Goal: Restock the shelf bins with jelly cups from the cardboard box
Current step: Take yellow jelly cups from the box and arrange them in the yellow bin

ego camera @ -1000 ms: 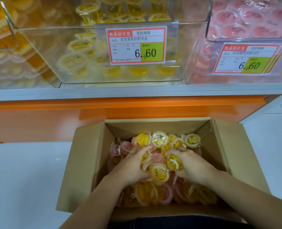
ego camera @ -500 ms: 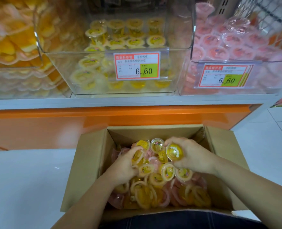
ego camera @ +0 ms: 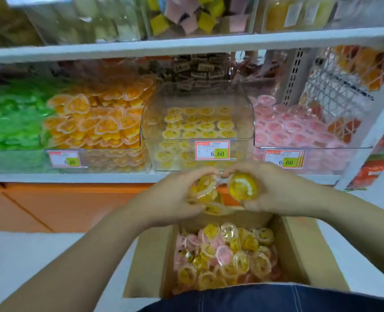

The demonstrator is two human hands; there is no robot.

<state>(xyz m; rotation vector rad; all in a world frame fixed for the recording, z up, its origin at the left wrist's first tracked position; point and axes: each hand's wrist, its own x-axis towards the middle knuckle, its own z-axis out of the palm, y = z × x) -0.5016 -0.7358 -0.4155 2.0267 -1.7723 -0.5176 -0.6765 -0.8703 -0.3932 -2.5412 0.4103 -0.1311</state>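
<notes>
- Both hands raised above the cardboard box (ego camera: 150, 262), side by side, level with the front edge of the lower shelf (ego camera: 74, 177), forearms reaching in from the bottom corners of the view.
- Left hand (ego camera: 175, 197): fingers curled round a loose bunch of yellow jelly cups (ego camera: 205, 194); several cups bulge out below the palm. I count at least three, exact number unclear.
- Right hand (ego camera: 274, 188): closed round a single yellow cup (ego camera: 242, 186), its base toward the camera; thumb and forefinger tips nearly meet those of the left hand.
- Box sits on the floor directly below the hands, flaps open, holding mixed yellow and pink cups (ego camera: 224, 257).
- Straight ahead of the hands: clear bin (ego camera: 197, 131) part-filled with yellow cups; price tag (ego camera: 212, 150) reads "6.60". Pink-cup bin (ego camera: 299, 131) to its right, tag also "6.60". Orange heart-shaped jellies (ego camera: 92, 124) to the left; that tag partly legible, "…60". Smaller print on the tags I cannot read.
- Versus 0.5 s ago: hands were down inside the box among the cups; now lifted clear with their loads. View has tilted upward, and an upper shelf shows.
</notes>
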